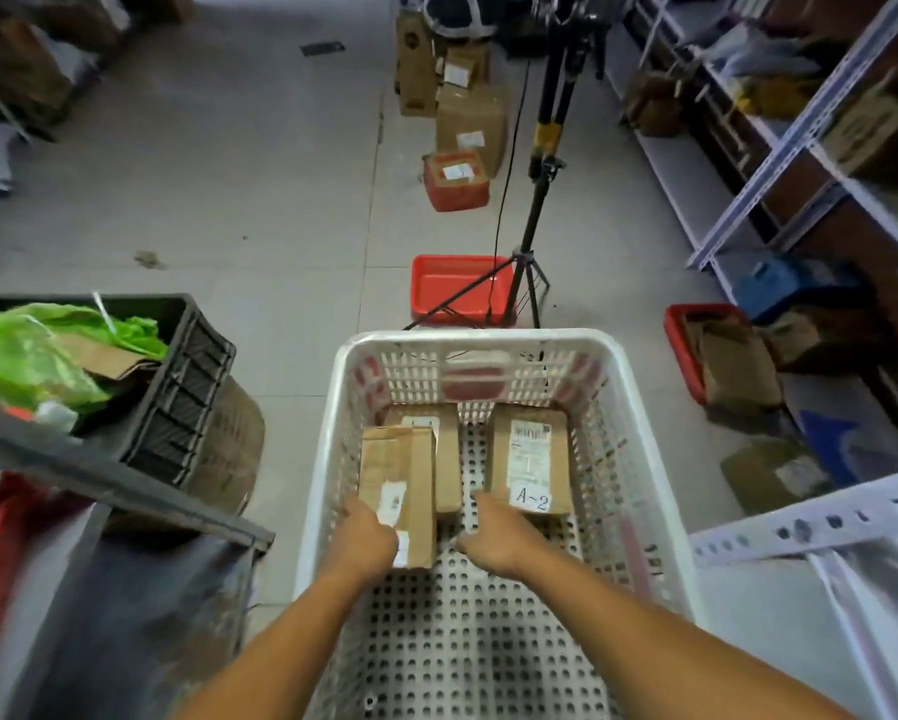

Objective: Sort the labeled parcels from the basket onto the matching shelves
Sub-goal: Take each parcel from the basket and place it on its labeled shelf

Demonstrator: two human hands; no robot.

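Observation:
A white perforated basket (327, 407) stands on the floor in front of me. Three brown cardboard parcels lie at its far end. The left parcel (400, 470) lies partly over the middle parcel (446, 459). My left hand (363, 537) grips the left parcel's near end. The right parcel (530, 454) carries a shipping label and a tag reading A-2. My right hand (498, 532) reaches to this parcel's near left corner, fingers hidden beneath the knuckles. Metal shelves (769, 163) with parcels run along the right.
A black crate (187, 387) with green plastic and cardboard sits at left on a grey rack. A tripod stand (530, 241) rises just beyond the basket, over a red tray (457, 288). More boxes and red bins lie on the floor ahead and to the right.

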